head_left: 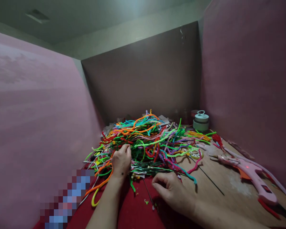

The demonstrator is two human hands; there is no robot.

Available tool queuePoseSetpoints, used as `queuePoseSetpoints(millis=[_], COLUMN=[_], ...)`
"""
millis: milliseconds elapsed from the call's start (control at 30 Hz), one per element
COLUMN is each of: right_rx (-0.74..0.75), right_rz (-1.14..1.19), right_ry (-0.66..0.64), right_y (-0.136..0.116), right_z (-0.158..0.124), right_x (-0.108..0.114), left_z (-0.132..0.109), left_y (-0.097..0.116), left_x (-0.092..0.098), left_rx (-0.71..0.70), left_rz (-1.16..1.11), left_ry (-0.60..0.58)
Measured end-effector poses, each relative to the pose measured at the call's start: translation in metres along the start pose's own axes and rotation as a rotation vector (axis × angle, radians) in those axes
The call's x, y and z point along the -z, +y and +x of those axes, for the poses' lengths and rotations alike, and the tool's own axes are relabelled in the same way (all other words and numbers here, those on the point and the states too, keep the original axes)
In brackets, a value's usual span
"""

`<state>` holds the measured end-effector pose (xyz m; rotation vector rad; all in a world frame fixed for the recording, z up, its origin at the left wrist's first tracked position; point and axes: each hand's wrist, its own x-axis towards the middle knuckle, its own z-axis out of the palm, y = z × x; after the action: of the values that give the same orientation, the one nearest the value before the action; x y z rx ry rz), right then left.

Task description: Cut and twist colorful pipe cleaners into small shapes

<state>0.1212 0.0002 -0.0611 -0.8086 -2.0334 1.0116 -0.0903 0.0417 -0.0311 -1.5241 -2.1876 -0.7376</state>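
Note:
A big tangled heap of coloured pipe cleaners lies before me. My left hand is at the front left of the heap, its fingers bent together against the strands; what they hold, if anything, is hidden. Closer to me, my right hand is over the red cloth, thumb and index finger curled into a pinch. Nothing I can name shows between those fingertips. A bundle of thin dark green stems lies between the hands. One thin stem rests on the cloth left of my right hand.
A pink glue gun with a red light lies on the wooden tabletop at right. Behind it are a pale green container and a round tape roll. Pink panels enclose the sides; a dark panel stands behind.

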Motion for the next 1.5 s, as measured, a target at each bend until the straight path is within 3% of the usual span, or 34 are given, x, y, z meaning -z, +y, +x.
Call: queuePoseSetpoints(millis=[367, 600, 833, 933, 1067, 1233, 1400, 1500], right_rx=[0.017, -0.007, 0.005, 0.019, 0.138, -0.013, 0.002, 0.193], right_rz=[-0.014, -0.039, -0.037, -0.046, -0.305, -0.581, -0.624, -0.64], right_ry=[-0.03, -0.048, -0.016, 0.096, 0.248, 0.233, 0.222, 0.192], right_y=[0.001, -0.003, -0.009, -0.016, -0.023, -0.016, -0.015, -0.012], right_z=[-0.004, -0.005, -0.004, 0.021, 0.088, 0.163, 0.177, 0.162], right_x=[-0.002, -0.001, 0.005, 0.019, 0.029, 0.012, 0.003, 0.01], left_z=[-0.003, -0.005, 0.001, 0.01, 0.018, 0.016, 0.013, 0.013], left_y=[0.009, 0.008, 0.001, -0.003, -0.001, 0.001, 0.0, 0.002], left_x=[0.0, 0.004, 0.002, 0.0, -0.004, -0.01, -0.01, -0.012], left_rx=[-0.058, -0.034, -0.142, -0.184, -0.216, -0.257, -0.263, -0.255], left_rz=[0.061, -0.039, -0.121, -0.156, -0.146, -0.089, -0.073, -0.075], left_ry=[-0.13, 0.127, 0.27, 0.381, 0.405, 0.357, 0.349, 0.306])
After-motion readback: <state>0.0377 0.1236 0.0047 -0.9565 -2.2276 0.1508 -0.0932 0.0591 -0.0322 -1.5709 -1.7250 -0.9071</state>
